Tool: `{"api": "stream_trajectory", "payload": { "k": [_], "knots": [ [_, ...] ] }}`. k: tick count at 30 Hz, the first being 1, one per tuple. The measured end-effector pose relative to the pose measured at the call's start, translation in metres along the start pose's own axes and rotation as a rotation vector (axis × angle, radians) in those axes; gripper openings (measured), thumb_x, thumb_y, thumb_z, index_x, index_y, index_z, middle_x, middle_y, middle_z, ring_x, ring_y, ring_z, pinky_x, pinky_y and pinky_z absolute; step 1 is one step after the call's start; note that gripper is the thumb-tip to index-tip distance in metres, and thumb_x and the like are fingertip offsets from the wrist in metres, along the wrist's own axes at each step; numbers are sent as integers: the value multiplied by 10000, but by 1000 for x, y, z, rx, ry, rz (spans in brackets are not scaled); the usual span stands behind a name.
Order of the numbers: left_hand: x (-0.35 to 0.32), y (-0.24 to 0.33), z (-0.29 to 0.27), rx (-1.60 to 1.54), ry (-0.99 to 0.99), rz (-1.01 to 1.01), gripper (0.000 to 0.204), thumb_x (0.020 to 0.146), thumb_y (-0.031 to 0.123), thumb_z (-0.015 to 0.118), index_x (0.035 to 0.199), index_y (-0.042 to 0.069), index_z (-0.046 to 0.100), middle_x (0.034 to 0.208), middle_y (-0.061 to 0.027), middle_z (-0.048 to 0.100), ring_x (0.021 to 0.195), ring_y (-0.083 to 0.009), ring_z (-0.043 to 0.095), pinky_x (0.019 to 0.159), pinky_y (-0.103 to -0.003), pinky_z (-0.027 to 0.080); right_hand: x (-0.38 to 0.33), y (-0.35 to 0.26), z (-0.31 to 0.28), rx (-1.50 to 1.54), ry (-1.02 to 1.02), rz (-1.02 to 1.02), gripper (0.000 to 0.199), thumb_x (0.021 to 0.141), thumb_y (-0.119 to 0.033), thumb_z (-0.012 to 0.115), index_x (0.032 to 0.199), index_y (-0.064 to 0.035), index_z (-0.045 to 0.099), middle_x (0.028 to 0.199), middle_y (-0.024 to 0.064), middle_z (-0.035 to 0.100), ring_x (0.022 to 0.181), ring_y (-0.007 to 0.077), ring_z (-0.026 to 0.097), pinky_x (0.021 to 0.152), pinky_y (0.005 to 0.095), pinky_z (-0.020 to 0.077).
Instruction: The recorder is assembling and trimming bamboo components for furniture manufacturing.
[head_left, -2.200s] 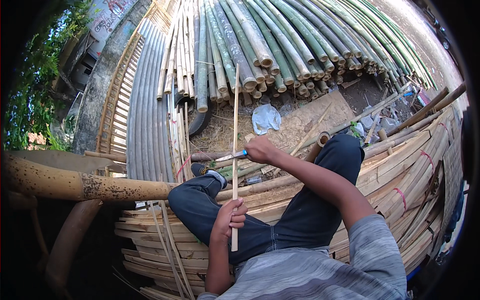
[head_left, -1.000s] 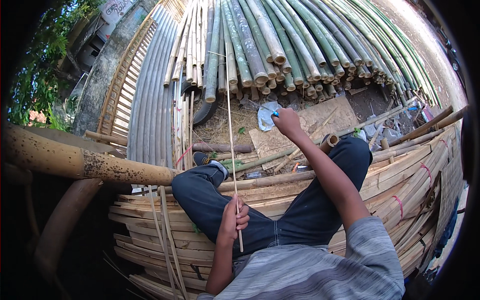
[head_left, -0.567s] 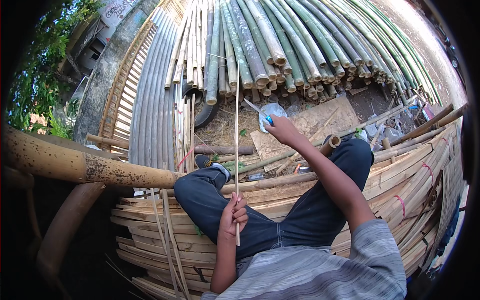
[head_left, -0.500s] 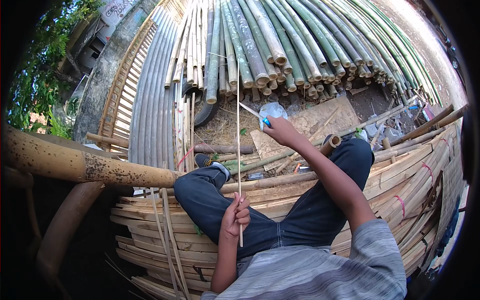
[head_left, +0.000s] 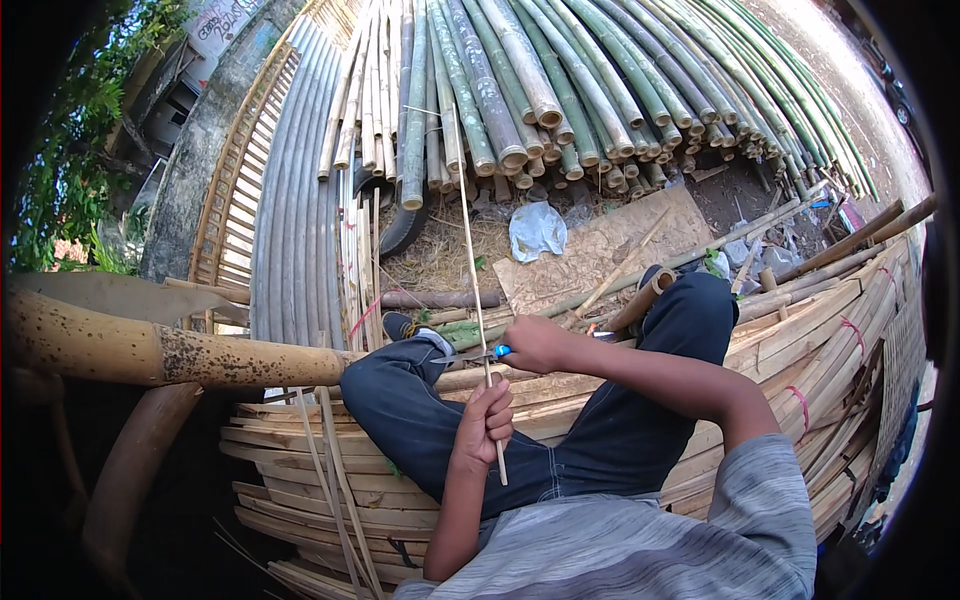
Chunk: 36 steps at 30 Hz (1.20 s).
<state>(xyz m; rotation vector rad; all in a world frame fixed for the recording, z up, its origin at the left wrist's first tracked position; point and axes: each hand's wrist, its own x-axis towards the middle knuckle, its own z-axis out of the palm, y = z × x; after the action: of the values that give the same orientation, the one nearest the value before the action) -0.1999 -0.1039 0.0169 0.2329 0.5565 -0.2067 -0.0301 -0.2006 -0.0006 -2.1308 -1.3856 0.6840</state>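
Observation:
My left hand (head_left: 485, 420) is closed round a thin, pale bamboo strip (head_left: 469, 240). The strip's near end pokes out below my fist, and its far part reaches toward the stacked poles. Just above that fist, my right hand (head_left: 533, 344) grips a knife (head_left: 463, 358) by its blue handle. The blade points left and lies across the strip; whether it cuts into the strip is too small to tell. Both hands are over my lap, between my bent knees.
Long green bamboo poles (head_left: 490, 90) are stacked ahead. Split bamboo slats (head_left: 300, 450) lie under and around me. A thick yellow bamboo pole (head_left: 180, 350) juts in from the left by my knee. Beyond my feet lie a brown board (head_left: 610, 240), a plastic bag (head_left: 537, 232) and a tire (head_left: 402, 232).
My right hand has drawn the knife back toward me, from out near the plastic bag to just above my left fist. The strip tilts slightly more; my left hand keeps its hold.

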Motion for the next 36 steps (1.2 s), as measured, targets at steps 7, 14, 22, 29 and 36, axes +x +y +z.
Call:
{"api": "stream_trajectory", "payload": {
  "k": [7, 14, 22, 29, 36],
  "knots": [
    [-2, -19, 10, 247, 199, 25, 283, 889, -32, 543, 810, 175, 367, 561, 86, 263, 363, 8, 206, 309, -176, 116, 9, 22, 16, 7, 124, 10, 283, 773, -223, 549, 638, 11, 636, 636, 253, 599, 666, 437, 620, 623, 491, 506],
    [-15, -22, 13, -48, -7, -76, 243, 906, -49, 483, 828, 139, 350, 544, 90, 235, 349, 9, 184, 290, -173, 118, 42, 69, -20, 290, 159, 91, 308, 752, -220, 552, 628, 61, 574, 604, 274, 539, 567, 446, 542, 584, 485, 447],
    [-9, 24, -1, -438, -265, -209, 148, 1017, 166, 414, 881, 109, 407, 556, 74, 213, 366, 4, 151, 288, -172, 115, 1, 0, 7, 292, -71, -85, 286, 748, -218, 551, 635, 43, 573, 620, 265, 556, 616, 428, 564, 610, 493, 449],
    [-13, -16, 13, -25, -49, -189, 138, 1016, 156, 404, 880, 168, 422, 522, 96, 200, 349, 4, 156, 293, -175, 101, 31, 43, -15, 159, 211, 92, 278, 750, -212, 531, 621, 28, 588, 627, 264, 564, 645, 443, 578, 604, 507, 460],
    [0, 8, -2, 65, 110, -98, 171, 1007, 167, 430, 837, 162, 422, 532, 95, 230, 365, 0, 179, 306, -180, 124, 16, 13, 21, 120, 19, -100, 275, 759, -221, 547, 672, 28, 623, 648, 272, 578, 658, 441, 595, 636, 514, 477]
  ]
}}
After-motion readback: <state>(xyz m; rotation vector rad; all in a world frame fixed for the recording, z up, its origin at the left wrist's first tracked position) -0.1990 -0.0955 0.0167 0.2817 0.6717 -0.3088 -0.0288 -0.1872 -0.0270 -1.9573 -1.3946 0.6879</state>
